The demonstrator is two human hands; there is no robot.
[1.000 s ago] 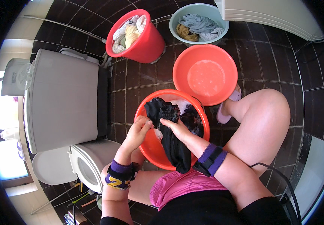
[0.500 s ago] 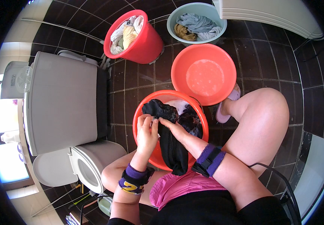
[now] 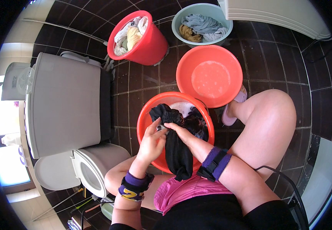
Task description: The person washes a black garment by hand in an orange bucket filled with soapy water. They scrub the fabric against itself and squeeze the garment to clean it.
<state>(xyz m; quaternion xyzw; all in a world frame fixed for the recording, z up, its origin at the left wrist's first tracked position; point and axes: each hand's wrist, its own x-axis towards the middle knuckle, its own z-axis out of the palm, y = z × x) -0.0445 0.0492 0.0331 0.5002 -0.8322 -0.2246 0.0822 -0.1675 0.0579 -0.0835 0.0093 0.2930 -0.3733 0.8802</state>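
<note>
Fingers (image 3: 156,123) of the left hand (image 3: 150,142) sit bent beside the black cloth (image 3: 178,153); whether they grasp it, I cannot tell. Right hand (image 3: 183,135) grips the cloth, thumb on top, other fingers mostly hidden. Step in hand, in my judgement: working a gathered fold. Next move appears to call for a steady right-hand hold. Cloth appears damp, limp and creased, bunched over the orange bucket (image 3: 145,123), lower end draped across its near rim.

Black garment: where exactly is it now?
In the head view, the black garment is just below centre, in the right hand, with the left hand at its left side; it lies across the orange bucket, its lower end over the near rim.
</note>
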